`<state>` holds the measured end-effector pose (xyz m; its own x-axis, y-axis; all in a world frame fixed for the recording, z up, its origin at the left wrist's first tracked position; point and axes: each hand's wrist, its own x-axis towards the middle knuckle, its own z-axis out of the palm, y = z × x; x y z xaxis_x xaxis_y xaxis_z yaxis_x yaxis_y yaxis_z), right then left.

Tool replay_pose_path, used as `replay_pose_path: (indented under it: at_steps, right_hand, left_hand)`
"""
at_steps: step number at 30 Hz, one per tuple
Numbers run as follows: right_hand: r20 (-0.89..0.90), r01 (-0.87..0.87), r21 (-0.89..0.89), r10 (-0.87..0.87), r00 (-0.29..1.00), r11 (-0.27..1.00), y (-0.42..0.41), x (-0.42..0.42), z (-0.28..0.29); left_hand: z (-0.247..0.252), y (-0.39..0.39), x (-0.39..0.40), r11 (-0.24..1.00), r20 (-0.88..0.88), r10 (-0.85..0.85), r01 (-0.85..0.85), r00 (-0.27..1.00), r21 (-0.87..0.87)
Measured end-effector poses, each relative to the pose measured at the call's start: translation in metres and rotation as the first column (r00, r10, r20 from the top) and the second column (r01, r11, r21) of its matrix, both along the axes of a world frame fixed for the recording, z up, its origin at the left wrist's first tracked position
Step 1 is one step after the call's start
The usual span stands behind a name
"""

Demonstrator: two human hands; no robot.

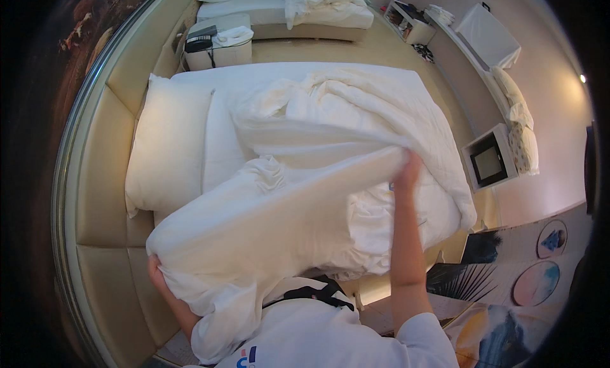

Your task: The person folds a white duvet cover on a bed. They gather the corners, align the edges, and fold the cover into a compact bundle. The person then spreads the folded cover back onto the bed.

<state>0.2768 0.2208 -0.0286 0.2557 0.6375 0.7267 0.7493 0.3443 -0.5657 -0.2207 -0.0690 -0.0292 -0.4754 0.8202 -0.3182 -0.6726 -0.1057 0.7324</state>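
A white duvet stretches taut between my two hands over the bed. My left hand grips one corner of it beside the padded headboard, partly hidden by the cloth. Farther out, my right hand is blurred and closed on the duvet's edge above the foot half of the mattress. More of the bedding lies bunched in folds toward the far side. A white pillow rests at the head of the bed, on the white sheet.
The cream padded headboard runs along the left. Beyond the bed stand a nightstand with a telephone and a second bed. A long shelf and a white cabinet line the right wall.
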Motion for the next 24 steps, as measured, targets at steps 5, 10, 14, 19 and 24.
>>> replay_pose_path:
  at_steps: [5,10,14,19,24]
  right_hand:
    - [-0.756,-0.017,0.057,0.054,0.652,0.998,-0.076,0.051,0.134]
    - [0.164,0.391,-0.62,-0.375,0.912,0.68,-0.118,0.198,-0.069]
    - [-0.096,-0.038,-0.98,0.292,0.952,-0.197,-0.161,0.117,-0.131]
    - [-0.242,-0.324,-0.925,0.348,0.906,0.199,-0.165,0.025,-0.129]
    - [-0.582,-0.644,-0.683,0.277,0.765,0.344,-0.111,-0.067,-0.069]
  left_hand:
    - [0.03,0.032,0.046,0.997,-0.051,0.074,-0.073,0.996,0.022]
    - [0.004,0.036,0.067,0.999,-0.114,-0.033,0.037,0.993,0.028]
    - [0.02,0.038,0.089,1.0,-0.125,0.024,-0.023,0.992,0.008]
    - [0.02,0.03,0.14,0.983,-0.182,0.07,-0.099,0.981,-0.155]
    - [0.079,0.038,0.212,0.237,-0.653,-0.753,0.892,-0.082,-0.386]
